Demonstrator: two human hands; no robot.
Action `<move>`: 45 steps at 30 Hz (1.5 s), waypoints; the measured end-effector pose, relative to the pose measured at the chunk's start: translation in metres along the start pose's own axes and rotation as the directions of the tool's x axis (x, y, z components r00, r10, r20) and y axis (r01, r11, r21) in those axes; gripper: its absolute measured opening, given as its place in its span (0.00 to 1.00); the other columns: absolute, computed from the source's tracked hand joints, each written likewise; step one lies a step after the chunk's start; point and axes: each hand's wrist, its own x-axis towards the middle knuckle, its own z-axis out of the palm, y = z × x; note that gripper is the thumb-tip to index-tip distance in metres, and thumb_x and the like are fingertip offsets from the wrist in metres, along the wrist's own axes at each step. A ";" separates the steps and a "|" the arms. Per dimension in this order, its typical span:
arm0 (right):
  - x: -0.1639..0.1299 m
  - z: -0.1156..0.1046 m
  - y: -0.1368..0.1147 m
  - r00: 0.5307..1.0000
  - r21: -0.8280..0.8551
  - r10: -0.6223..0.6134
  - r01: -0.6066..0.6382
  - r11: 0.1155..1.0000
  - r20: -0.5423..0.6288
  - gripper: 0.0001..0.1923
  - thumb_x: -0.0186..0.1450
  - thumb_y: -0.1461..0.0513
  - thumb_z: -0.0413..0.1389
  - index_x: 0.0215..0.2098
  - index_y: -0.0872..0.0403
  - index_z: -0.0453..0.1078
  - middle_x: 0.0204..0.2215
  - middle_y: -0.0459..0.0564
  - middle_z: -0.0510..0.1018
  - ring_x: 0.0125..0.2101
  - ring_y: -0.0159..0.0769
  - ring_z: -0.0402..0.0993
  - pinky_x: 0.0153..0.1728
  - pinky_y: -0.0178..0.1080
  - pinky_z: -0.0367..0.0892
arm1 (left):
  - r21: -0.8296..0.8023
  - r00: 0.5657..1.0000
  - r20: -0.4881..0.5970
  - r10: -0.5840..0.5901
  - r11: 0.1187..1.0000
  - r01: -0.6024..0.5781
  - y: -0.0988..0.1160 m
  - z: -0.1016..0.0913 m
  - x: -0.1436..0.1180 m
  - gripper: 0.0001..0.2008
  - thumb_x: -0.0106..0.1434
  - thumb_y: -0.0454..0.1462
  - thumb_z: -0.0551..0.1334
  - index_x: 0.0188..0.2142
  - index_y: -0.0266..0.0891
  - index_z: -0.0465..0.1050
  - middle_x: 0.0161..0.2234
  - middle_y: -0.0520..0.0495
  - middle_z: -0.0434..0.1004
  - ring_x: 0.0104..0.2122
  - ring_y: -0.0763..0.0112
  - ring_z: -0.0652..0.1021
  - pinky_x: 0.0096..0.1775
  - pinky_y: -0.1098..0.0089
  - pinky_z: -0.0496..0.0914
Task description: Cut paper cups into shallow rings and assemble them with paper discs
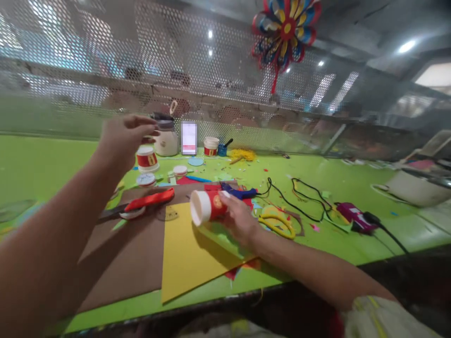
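Note:
My right hand [239, 216] is closed around a white tub with a red label [211, 206]. The tub lies tilted on its side, its mouth facing left, above a yellow sheet [186, 263]. Raised at the left, my left hand [132, 129] has its fingers stretched towards a dark-lidded jar [166, 141]; whether they touch it I cannot tell. Below that hand stands another white tub with a red label [147, 160]. Red-handled scissors [150, 199] lie on the brown board [123, 258].
Behind the tub lies a blue glue gun [239, 191] with a black cord. To the right are yellow-handled scissors [278, 226] and a purple device [355, 217]. A phone [189, 137] stands at the back, near a third tub [211, 146]. Paper scraps litter the green table [299, 169].

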 end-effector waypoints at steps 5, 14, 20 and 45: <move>-0.013 0.012 0.017 0.997 -0.099 0.066 -0.061 0.993 0.048 0.20 0.55 0.54 0.68 0.41 0.55 0.71 0.32 0.46 0.79 0.32 0.34 0.76 0.36 0.40 0.73 | -0.121 0.978 0.178 0.113 0.988 -0.093 0.021 0.031 -0.066 0.10 0.56 0.38 0.64 0.36 0.34 0.77 0.28 0.47 0.78 0.29 0.67 0.77 0.35 0.64 0.72; -0.003 -0.009 -0.001 0.997 -0.257 0.005 -0.025 0.966 -0.075 0.13 0.69 0.59 0.56 0.50 0.56 0.69 0.44 0.51 0.76 0.38 0.37 0.76 0.37 0.43 0.74 | -0.241 0.435 0.782 0.446 0.860 -0.449 0.010 0.044 -0.158 0.08 0.62 0.36 0.59 0.38 0.42 0.76 0.32 0.47 0.79 0.31 0.66 0.77 0.35 0.68 0.70; -0.009 -0.039 -0.031 0.973 -0.308 -0.176 0.124 0.943 -0.146 0.15 0.69 0.58 0.56 0.51 0.56 0.68 0.47 0.52 0.75 0.40 0.39 0.75 0.39 0.45 0.74 | -0.176 0.113 0.950 0.290 0.799 -0.575 0.002 0.046 -0.185 0.09 0.54 0.42 0.66 0.29 0.39 0.76 0.33 0.39 0.76 0.31 0.56 0.75 0.34 0.60 0.68; -0.007 -0.041 -0.033 0.923 -0.401 -0.293 0.373 0.837 0.247 0.24 0.58 0.58 0.65 0.52 0.47 0.69 0.45 0.50 0.76 0.41 0.41 0.74 0.43 0.44 0.70 | -0.334 0.575 0.795 -0.192 0.653 0.680 -0.025 0.052 -0.144 0.27 0.58 0.46 0.67 0.56 0.49 0.67 0.55 0.40 0.73 0.49 0.53 0.76 0.42 0.58 0.76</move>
